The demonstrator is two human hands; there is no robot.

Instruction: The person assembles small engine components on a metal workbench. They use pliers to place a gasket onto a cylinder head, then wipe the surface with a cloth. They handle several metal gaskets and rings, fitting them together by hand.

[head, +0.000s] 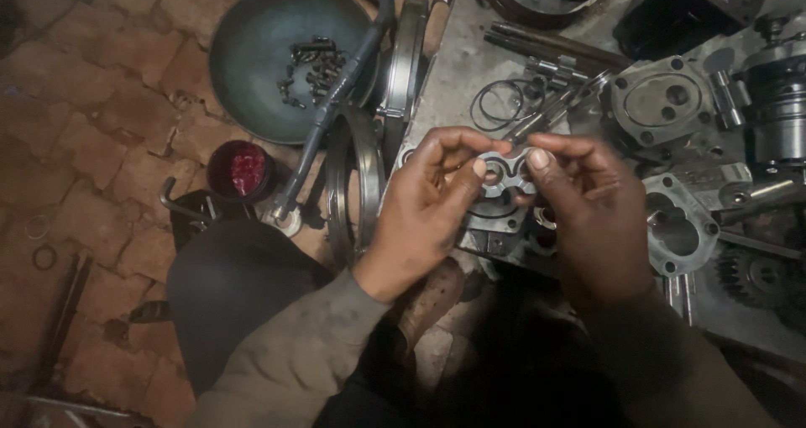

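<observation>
A grey metal work surface (453, 67) filled the frame from twelve to four o'clock, strewn with pump housings (659, 100) and loose steel pins (546, 109). At eleven o'clock sat a wide dark pan (252, 67) holding small bolts (309, 67); a red-filled tin (239, 170) lay at nine. At centre, the left hand (420, 218) and right hand (592, 218) both pinched a small figure-eight metal plate (502, 174), thumbs and fingertips closed on its opposite ends. It looked stiff, light and probably oily, so the edges seemed the surest hold. Its lower half was hidden by fingers, and the dim corner at three o'clock was hard to make out.
</observation>
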